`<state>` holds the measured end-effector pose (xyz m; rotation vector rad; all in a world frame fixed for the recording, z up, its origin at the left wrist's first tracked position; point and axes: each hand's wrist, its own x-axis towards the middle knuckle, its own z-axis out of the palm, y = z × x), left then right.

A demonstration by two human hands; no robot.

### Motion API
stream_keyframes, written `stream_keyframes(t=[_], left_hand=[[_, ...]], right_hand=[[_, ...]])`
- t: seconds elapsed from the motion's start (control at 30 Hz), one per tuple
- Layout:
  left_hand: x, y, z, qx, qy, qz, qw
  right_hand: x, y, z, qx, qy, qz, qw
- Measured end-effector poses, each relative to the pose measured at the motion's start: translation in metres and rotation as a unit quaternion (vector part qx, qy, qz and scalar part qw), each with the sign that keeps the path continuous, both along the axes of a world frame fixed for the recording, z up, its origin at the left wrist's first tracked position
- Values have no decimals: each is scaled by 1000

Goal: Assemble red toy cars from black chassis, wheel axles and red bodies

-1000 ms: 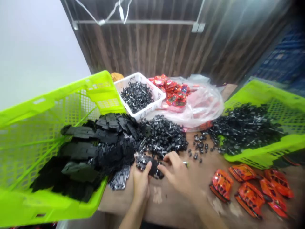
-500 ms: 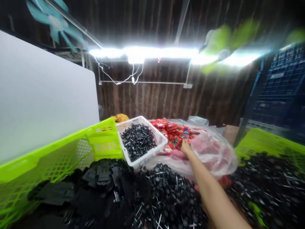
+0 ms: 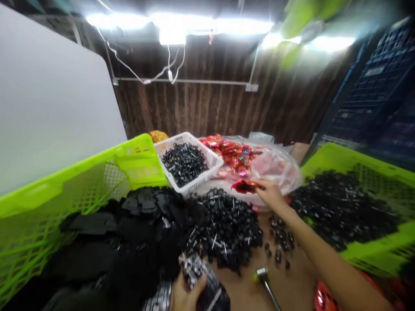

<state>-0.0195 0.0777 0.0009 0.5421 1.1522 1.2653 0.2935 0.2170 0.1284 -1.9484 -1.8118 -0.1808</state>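
Observation:
My left hand (image 3: 188, 293), low in the head view, grips a black toy car chassis (image 3: 207, 283) with shiny metal parts on it. My right hand (image 3: 270, 192) is stretched forward, its fingers pinched on a red toy car body (image 3: 244, 186) whose dark hollow side shows. That body hangs just in front of a clear plastic bag (image 3: 285, 170) with a heap of red car bodies (image 3: 231, 151). Between my hands lies a pile of small black wheels with metal axles (image 3: 223, 226). A hammer (image 3: 267, 287) rests on the table.
At left, a green crate (image 3: 139, 162) spills black chassis plates (image 3: 129, 229). A white basket (image 3: 194, 185) of black wheel parts stands behind the pile. Another green crate (image 3: 366, 259) with black parts is at right. Orange-red car bodies (image 3: 324, 298) lie at the lower right edge.
My right hand left the chassis, reached into the heap of red bodies and has drawn back with one. My left hand still holds the chassis. The camera tilted up, then partly down.

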Motion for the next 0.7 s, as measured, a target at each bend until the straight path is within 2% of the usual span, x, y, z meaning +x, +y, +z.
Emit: stream_keyframes(t=[0.07, 0.13, 0.2, 0.3, 0.37, 0.47, 0.57, 0.63, 0.7], left_hand=[[-8, -6, 13, 10, -19, 16, 1000], [-15, -6, 25, 33, -3, 21, 999], [-20, -5, 32, 50, 10, 17, 999], [-21, -10, 36, 73, 21, -7, 997], [-18, -16, 35, 81, 30, -21, 996], [-10, -22, 32, 78, 40, -36, 996], [-3, -24, 28, 67, 44, -58, 995], [0, -25, 25, 70, 38, -73, 994], [1, -27, 23, 73, 16, -98, 992]], right_hand=[[-16, -65, -22, -22, 26, 123, 992], [-33, -124, -49, -43, 62, 232, 970], [-47, -171, -75, -66, 87, 280, 954], [-61, -214, -98, -81, 88, 297, 947], [-73, -231, -102, -49, 88, 251, 963], [-104, -250, -103, -10, 90, 87, 992], [-141, -264, -114, -26, 29, -51, 998], [-153, -268, -125, -32, 1, -101, 994], [-151, -270, -132, -48, 16, -126, 991]])
